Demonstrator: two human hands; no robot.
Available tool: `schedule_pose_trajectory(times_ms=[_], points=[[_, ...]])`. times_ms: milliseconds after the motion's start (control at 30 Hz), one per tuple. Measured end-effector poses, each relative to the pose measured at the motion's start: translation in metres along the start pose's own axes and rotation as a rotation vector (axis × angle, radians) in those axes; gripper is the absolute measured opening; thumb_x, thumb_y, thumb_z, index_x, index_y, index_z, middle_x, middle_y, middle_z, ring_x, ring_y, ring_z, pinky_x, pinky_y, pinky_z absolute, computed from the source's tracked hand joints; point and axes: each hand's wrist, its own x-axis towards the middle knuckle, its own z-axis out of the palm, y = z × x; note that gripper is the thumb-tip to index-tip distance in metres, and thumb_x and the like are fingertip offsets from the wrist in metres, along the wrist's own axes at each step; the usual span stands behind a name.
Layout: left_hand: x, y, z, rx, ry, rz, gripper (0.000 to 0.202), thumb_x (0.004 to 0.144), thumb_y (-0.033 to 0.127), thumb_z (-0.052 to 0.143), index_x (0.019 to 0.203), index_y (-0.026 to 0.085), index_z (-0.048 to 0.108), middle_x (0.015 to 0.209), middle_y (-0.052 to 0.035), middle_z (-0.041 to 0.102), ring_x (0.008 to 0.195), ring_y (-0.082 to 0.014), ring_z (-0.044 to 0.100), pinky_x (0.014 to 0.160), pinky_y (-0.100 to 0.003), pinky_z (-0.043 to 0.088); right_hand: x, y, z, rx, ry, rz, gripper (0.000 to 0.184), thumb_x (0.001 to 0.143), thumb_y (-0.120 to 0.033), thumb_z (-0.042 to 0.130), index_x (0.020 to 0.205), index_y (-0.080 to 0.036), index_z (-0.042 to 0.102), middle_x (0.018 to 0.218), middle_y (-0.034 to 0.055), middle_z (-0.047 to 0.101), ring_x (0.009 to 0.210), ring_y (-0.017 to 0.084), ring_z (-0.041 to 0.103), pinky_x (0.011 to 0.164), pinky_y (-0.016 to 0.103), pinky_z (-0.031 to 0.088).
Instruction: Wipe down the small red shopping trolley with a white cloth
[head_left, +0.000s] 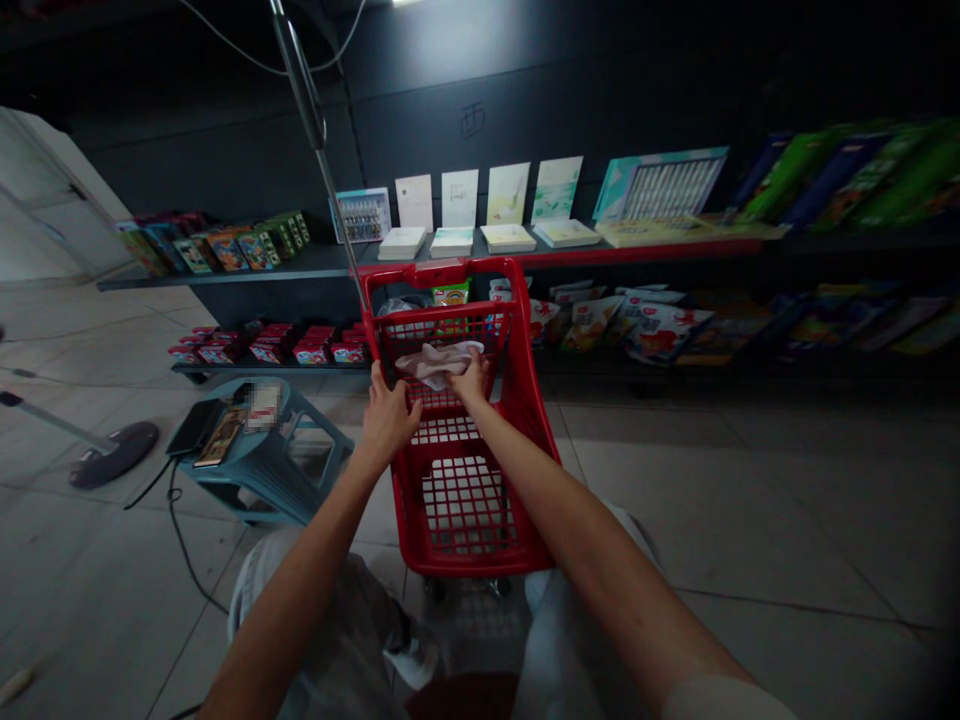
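Observation:
A red plastic shopping cart (540, 440) stands right in front of me, between my knees. My right hand (471, 382) reaches over its basket and grips a pale, crumpled cloth (435, 364) against the grid at the far end. At the cart's left side rim is my left hand (388, 412), its fingers spread and nothing in them; whether it touches the rim I cannot tell. The cart's lower basket holds nothing that I can see.
Behind the cart runs a dark shelf (660, 250) with books, boxes and snack bags. To the left, a blue-grey stool (292, 450) carries a black device with a cable. A round stand base (116, 455) sits further left on the tiled floor.

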Motion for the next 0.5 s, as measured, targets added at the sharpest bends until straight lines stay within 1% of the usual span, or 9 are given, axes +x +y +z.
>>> schedule_pose_trajectory(times_ms=[67, 133, 200, 267, 333, 400, 433, 467, 500], points=[[-0.001, 0.001, 0.0, -0.001, 0.003, 0.006, 0.026, 0.096, 0.04, 0.063, 0.115, 0.022, 0.064, 0.173, -0.0109, 0.007, 0.143, -0.0356, 0.049, 0.11, -0.049, 0.053, 0.005, 0.001, 0.0, 0.113, 0.006, 0.089, 0.055, 0.085, -0.022, 0.059, 0.138, -0.009, 0.06, 0.136, 0.019, 0.066, 0.121, 0.026, 0.065, 0.102, 0.032, 0.052], [-0.001, 0.001, 0.0, -0.005, 0.007, 0.009, 0.026, 0.096, 0.04, 0.063, 0.114, 0.022, 0.064, 0.172, -0.0115, 0.007, 0.143, -0.0356, 0.049, 0.109, -0.049, 0.054, 0.011, -0.002, -0.003, 0.187, 0.011, 0.148, 0.049, 0.088, -0.019, 0.048, 0.134, -0.007, 0.062, 0.129, 0.018, 0.07, 0.114, 0.024, 0.069, 0.097, 0.03, 0.055], [-0.001, 0.002, 0.0, -0.007, 0.011, 0.011, 0.026, 0.096, 0.039, 0.063, 0.114, 0.021, 0.064, 0.172, -0.0123, 0.007, 0.142, -0.0358, 0.049, 0.11, -0.049, 0.053, 0.017, -0.011, -0.013, 0.215, 0.07, 0.105, 0.052, 0.09, -0.016, 0.04, 0.138, -0.006, 0.059, 0.131, 0.0185, 0.069, 0.115, 0.023, 0.068, 0.098, 0.031, 0.055], [-0.001, 0.002, -0.001, -0.008, 0.011, 0.012, 0.025, 0.096, 0.038, 0.063, 0.114, 0.021, 0.064, 0.172, -0.0129, 0.007, 0.142, -0.0363, 0.05, 0.111, -0.049, 0.053, 0.02, -0.024, -0.028, 0.194, 0.205, -0.033, 0.054, 0.091, -0.015, 0.035, 0.139, -0.006, 0.058, 0.135, 0.0202, 0.065, 0.122, 0.023, 0.065, 0.106, 0.034, 0.051], [0.0, 0.002, -0.002, -0.007, 0.004, 0.007, 0.025, 0.096, 0.038, 0.063, 0.114, 0.021, 0.064, 0.172, -0.0127, 0.006, 0.143, -0.0366, 0.05, 0.111, -0.049, 0.053, 0.021, -0.035, -0.044, 0.098, 0.363, -0.215, 0.055, 0.091, -0.014, 0.036, 0.142, -0.006, 0.057, 0.144, 0.0224, 0.057, 0.136, 0.025, 0.056, 0.117, 0.04, 0.042], [-0.001, 0.003, -0.002, -0.006, -0.008, -0.001, 0.025, 0.096, 0.039, 0.063, 0.114, 0.021, 0.064, 0.173, -0.0121, 0.006, 0.144, -0.0366, 0.049, 0.11, -0.049, 0.053, 0.018, -0.04, -0.055, -0.022, 0.445, -0.347, 0.06, 0.091, -0.013, 0.039, 0.149, -0.007, 0.051, 0.158, 0.0225, 0.042, 0.15, 0.025, 0.041, 0.123, 0.042, 0.035], [-0.001, 0.003, -0.003, -0.007, -0.011, -0.003, 0.025, 0.096, 0.038, 0.063, 0.114, 0.021, 0.064, 0.173, -0.0119, 0.006, 0.144, -0.0363, 0.048, 0.11, -0.049, 0.053, 0.015, -0.039, -0.057, -0.072, 0.442, -0.379, 0.063, 0.09, -0.012, 0.04, 0.153, -0.006, 0.046, 0.164, 0.0218, 0.032, 0.154, 0.025, 0.035, 0.124, 0.041, 0.034], [-0.001, 0.003, -0.003, -0.01, -0.012, -0.003, 0.025, 0.096, 0.038, 0.063, 0.114, 0.021, 0.064, 0.173, -0.0117, 0.006, 0.144, -0.036, 0.048, 0.111, -0.049, 0.053, 0.012, -0.035, -0.056, -0.118, 0.413, -0.385, 0.065, 0.091, -0.012, 0.04, 0.155, -0.006, 0.043, 0.168, 0.0211, 0.025, 0.155, 0.025, 0.032, 0.123, 0.039, 0.035], [-0.001, 0.004, -0.003, -0.013, -0.011, -0.001, 0.025, 0.096, 0.038, 0.063, 0.114, 0.021, 0.064, 0.173, -0.0118, 0.006, 0.145, -0.0359, 0.048, 0.111, -0.049, 0.053, 0.009, -0.029, -0.052, -0.164, 0.362, -0.364, 0.065, 0.093, -0.013, 0.04, 0.157, -0.006, 0.04, 0.17, 0.0206, 0.021, 0.155, 0.025, 0.034, 0.121, 0.037, 0.038]])
